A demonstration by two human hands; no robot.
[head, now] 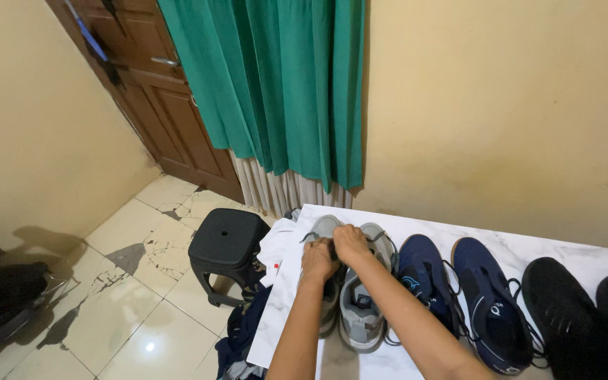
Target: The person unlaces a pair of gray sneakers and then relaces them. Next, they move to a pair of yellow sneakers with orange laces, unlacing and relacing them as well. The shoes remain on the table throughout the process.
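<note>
Marble-patterned worktop [529,248] carries my grey shoes [360,295] at its left end, where my left hand [318,259] and right hand [350,243] pinch the dark lace [309,237], seemingly mid-tying, so I judge steady tension comes next, navy shoes [459,288] alongside.

Walls: plain yellow [487,105].
Door: brown wood [156,98], in the corner.
Curtain: green [283,84], with a pale striped one beneath it.
Floor: cream tiles [128,309], cracked and patched, glossy with a light glint.
Stool: black plastic [226,246], beside the white marbled table [529,250].
</note>
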